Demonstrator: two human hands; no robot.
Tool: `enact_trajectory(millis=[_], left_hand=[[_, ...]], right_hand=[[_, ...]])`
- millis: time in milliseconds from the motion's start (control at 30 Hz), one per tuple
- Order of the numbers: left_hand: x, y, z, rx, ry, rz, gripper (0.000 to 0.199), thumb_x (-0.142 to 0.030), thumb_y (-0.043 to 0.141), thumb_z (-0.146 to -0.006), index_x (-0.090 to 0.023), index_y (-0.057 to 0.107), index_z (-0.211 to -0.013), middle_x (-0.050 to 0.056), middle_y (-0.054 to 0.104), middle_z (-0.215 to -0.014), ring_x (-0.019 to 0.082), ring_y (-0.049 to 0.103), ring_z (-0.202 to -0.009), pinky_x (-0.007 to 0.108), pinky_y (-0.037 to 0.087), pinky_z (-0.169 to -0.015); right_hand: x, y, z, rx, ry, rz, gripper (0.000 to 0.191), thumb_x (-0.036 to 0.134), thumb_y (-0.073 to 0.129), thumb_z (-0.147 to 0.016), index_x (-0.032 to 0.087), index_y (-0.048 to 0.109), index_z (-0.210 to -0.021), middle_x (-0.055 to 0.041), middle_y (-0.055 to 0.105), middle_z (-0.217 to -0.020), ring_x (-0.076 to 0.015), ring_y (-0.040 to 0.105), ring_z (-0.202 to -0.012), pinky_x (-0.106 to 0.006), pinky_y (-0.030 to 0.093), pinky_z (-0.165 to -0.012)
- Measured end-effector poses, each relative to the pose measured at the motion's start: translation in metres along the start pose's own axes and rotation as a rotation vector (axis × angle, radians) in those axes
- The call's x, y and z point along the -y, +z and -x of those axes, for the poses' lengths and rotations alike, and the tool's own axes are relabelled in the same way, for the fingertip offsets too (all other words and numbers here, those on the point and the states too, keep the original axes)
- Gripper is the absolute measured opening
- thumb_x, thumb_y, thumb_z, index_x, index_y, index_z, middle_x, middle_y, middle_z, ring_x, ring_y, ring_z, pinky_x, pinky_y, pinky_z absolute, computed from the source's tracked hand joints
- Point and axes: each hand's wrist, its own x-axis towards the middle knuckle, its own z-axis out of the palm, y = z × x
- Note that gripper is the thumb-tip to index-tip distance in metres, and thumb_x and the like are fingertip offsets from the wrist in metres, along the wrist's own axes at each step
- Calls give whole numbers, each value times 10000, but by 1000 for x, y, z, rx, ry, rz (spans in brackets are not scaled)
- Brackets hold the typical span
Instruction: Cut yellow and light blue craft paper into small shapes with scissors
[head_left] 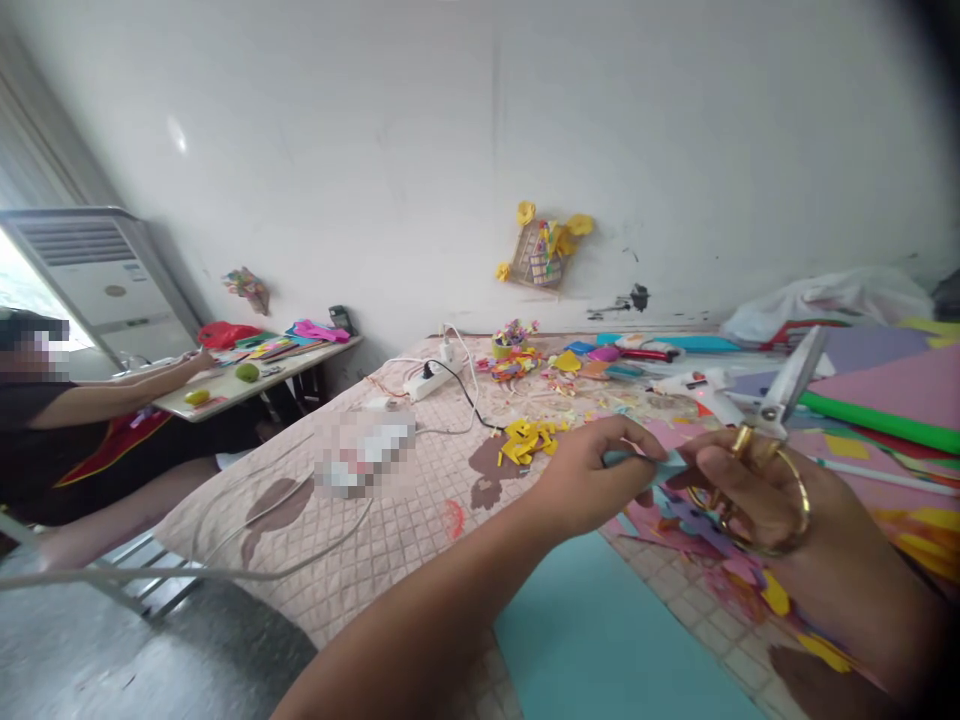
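Note:
My left hand [589,475] is closed, pinching a small light blue piece of paper [672,463] between thumb and fingers. Close beside it, my right hand [802,505] has its fingers through the gold handles of a pair of scissors [795,385], whose blades point up and away from the paper. The right fingertips reach the right end of the blue piece; whether they grip it too, I cannot tell. Below both hands, a large light blue sheet [607,630] lies on the quilted tablecloth [420,530]. Colourful paper scraps [739,575] are strewn under the right hand.
Yellow cut pieces [529,440] lie beyond my left hand. A white glue gun [701,395] rests behind the scissors, near stacked coloured sheets [892,385]. A power strip [435,375] and trailing white cables cross the table's left part. Another person [82,420] sits at a separate table [277,375].

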Motion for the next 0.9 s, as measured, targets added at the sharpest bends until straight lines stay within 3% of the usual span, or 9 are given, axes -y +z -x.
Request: enact_trajectory(millis=[167, 300, 433, 567, 700, 900], left_hand=[[7, -4, -4, 99, -19, 44, 95, -140, 523, -677, -147, 577, -754, -32, 523, -546, 65, 490, -462, 186, 396, -466], [7, -6, -3, 127, 25, 123, 100, -213, 516, -717, -137, 575, -741, -16, 523, -570, 74, 491, -484, 205, 410, -489], [4, -3, -2, 111, 43, 178, 286, -344, 404, -816, -127, 564, -723, 13, 531, -608, 90, 522, -521, 234, 440, -543], [7, 1, -4, 9, -43, 175, 91, -241, 503, -757, -154, 483, -775, -26, 514, -589, 78, 510, -497, 210, 426, -503], [13, 1, -8, -13, -74, 186, 158, -139, 527, -688, -163, 476, -836, -39, 519, -617, 73, 526, -512, 205, 439, -506], [13, -2, -10, 28, -40, 84, 75, -135, 530, -687, -129, 554, -757, -23, 538, -560, 69, 522, -499, 188, 427, -492]], right_hand=[[8, 5, 7, 87, 210, -134, 374, 510, 696, -589, 210, 534, -742, -4, 564, -575, -154, 530, -459, -264, 441, -403], [15, 2, 7, 161, 141, -59, 331, 485, 662, -660, 184, 556, -748, -20, 580, -601, -164, 578, -552, -243, 469, -458], [9, -1, 1, 145, 141, -74, 286, 460, 657, -690, 200, 564, -764, -24, 604, -627, -158, 588, -533, -241, 468, -457], [-3, 1, -3, 128, 155, -99, 273, 412, 694, -645, 205, 552, -752, -12, 605, -595, -178, 605, -530, -277, 502, -459], [-4, 3, 0, 60, 120, -71, 303, 417, 707, -622, 202, 558, -775, -3, 603, -590, -171, 607, -530, -264, 500, -429], [5, -2, 4, 235, 105, -39, 265, 419, 643, -705, 184, 565, -800, -10, 613, -664, -159, 604, -614, -242, 500, -481]])
